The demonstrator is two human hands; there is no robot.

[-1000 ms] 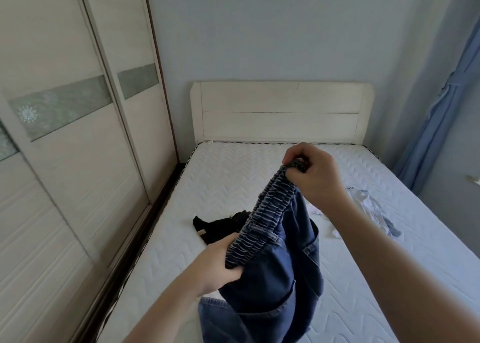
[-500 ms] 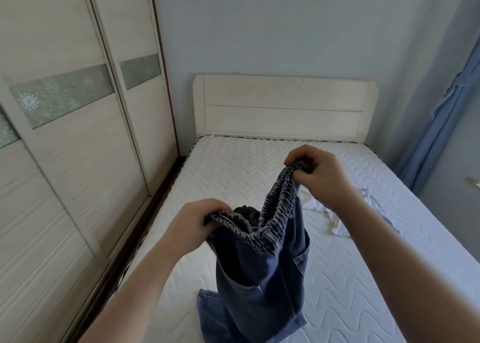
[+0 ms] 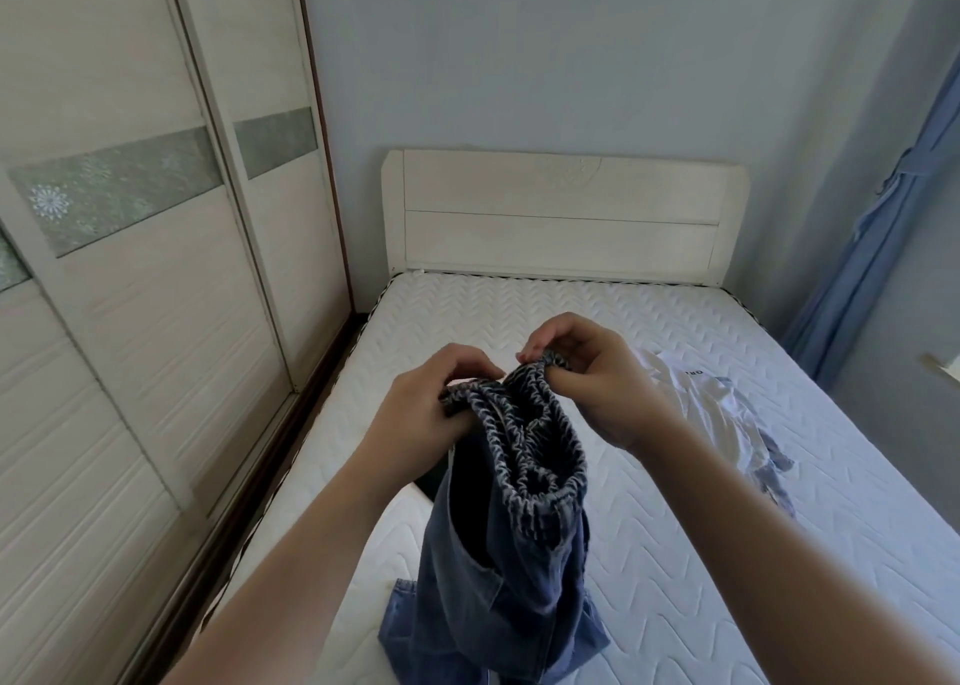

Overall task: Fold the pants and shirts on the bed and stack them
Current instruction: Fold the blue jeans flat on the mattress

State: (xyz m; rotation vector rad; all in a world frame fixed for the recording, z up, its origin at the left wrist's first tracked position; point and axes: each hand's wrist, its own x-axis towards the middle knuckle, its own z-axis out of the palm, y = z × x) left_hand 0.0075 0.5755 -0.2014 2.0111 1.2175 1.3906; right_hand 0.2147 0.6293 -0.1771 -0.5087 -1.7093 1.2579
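While denim pants (image 3: 498,554) hang over the bed (image 3: 675,554) at 6 o'clock | left hand (image 3: 421,414) has closed toward right hand (image 3: 587,383), both pinching the waistband, aligning it | white shirt (image 3: 711,414) waits at 3 o'clock | nothing folded

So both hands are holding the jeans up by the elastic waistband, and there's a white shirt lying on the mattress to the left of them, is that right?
Not quite. The head view shows the left hand and right hand holding the jeans by the elastic waistband, but the white shirt lies on the mattress to the right of them, not the left.
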